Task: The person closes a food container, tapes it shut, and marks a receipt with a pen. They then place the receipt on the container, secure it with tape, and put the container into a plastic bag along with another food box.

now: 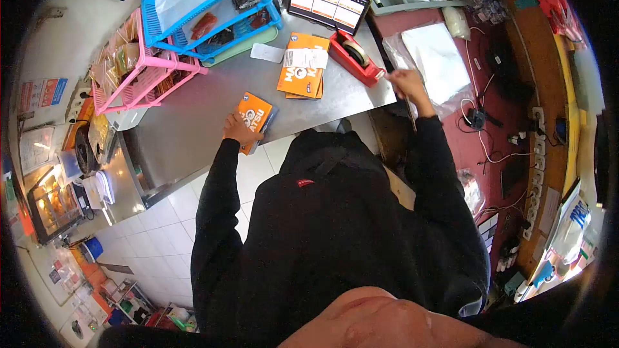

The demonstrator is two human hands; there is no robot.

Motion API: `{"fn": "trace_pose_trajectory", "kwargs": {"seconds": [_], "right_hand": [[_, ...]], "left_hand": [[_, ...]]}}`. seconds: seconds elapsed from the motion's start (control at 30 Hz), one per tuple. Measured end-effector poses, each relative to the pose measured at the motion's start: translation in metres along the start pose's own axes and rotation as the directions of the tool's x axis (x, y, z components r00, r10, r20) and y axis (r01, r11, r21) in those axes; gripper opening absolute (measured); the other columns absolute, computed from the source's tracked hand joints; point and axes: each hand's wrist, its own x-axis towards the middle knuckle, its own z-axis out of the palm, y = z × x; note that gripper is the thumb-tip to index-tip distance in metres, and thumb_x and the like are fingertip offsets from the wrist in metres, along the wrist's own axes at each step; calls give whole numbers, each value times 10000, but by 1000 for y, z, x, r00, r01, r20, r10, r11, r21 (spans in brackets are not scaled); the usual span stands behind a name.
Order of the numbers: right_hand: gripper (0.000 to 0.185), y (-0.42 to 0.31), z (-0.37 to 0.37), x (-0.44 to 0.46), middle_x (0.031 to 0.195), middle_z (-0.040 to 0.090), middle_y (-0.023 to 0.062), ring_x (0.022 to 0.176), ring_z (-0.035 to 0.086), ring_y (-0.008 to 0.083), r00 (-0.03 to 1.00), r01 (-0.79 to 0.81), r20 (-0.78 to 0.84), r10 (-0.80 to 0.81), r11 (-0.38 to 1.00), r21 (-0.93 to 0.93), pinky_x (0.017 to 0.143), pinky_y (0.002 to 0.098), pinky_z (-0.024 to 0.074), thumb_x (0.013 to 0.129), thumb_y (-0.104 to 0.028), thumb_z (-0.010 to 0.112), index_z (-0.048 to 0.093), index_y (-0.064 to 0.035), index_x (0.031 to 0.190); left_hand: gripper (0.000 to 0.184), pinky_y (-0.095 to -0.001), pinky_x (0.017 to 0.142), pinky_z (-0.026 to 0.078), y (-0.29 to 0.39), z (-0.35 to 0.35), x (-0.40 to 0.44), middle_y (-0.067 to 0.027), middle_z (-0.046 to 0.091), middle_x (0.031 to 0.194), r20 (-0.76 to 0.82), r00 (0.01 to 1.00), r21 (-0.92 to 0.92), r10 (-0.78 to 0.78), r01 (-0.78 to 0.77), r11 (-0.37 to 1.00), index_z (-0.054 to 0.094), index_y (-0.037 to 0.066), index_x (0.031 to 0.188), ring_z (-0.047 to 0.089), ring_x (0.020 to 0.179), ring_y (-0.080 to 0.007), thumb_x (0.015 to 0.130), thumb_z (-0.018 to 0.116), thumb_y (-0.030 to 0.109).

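My left hand [240, 130] is wrapped round an orange and dark box [259, 112] with white lettering, at the front edge of the steel table [187, 135]. Just off the cutter end of a red tape dispenser [356, 59], my right hand [407, 82] is closed in a pinch; anything between its fingertips is too small to make out. Another orange box [303, 67] lies further back, on top of a similar one, with a white paper slip [305, 58] across it. A loose white slip [267, 53] rests to its left.
Behind the boxes stands a tablet [327, 4] with a lit screen. Blue [158, 19] and pink [138, 77] plastic racks with packets stand at the left. To the right, a red surface [474, 148] carries plastic-wrapped white sheets [433, 58] and cables.
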Motion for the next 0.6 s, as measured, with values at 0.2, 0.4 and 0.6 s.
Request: {"fn": "trace_pose_trajectory", "kwargs": {"seconds": [0.2,0.4,0.6], "right_hand": [[233,33,26,6,789,667,175,737,662,317,927,-16,-267,-265,681,-732,631,396,523,761,-263,644,687,-36,798],[229,-12,37,-42,718,665,71,587,588,141,978,126,-118,-174,934,-334,523,289,465,770,-275,685,708,-49,796],[219,-159,228,-113,615,620,7,489,509,57,830,507,249,-499,861,37,448,221,399,791,-252,702,691,-38,744]], "left_hand": [[1285,-498,1028,289,-4,-12,-6,-277,301,1342,-52,995,-144,80,-87,986,42,58,1418,328,1241,-407,458,802,447],[1145,-478,980,333,-6,-42,-35,-241,473,1191,-325,939,-412,113,-248,877,258,82,1389,437,1121,-417,434,807,394],[1140,-513,840,348,38,-98,-77,-185,459,1102,-619,785,-309,-9,-233,922,272,95,1382,440,1049,-364,440,808,451]]}}
